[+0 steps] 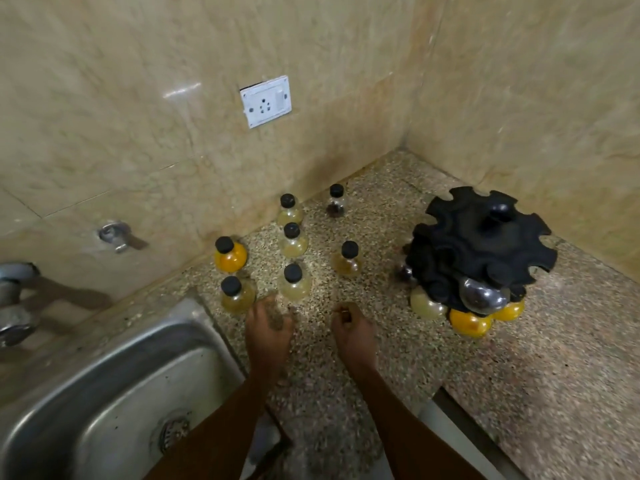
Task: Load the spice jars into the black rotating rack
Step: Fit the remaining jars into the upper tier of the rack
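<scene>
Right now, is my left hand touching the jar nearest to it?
Cannot tell. In the head view the left hand's blurred fingertips reach the pale jar's base, showing neither gap nor contact.

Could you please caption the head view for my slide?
Both hands hover empty over the counter between seven loose spice jars and the part-loaded black rack.
</scene>
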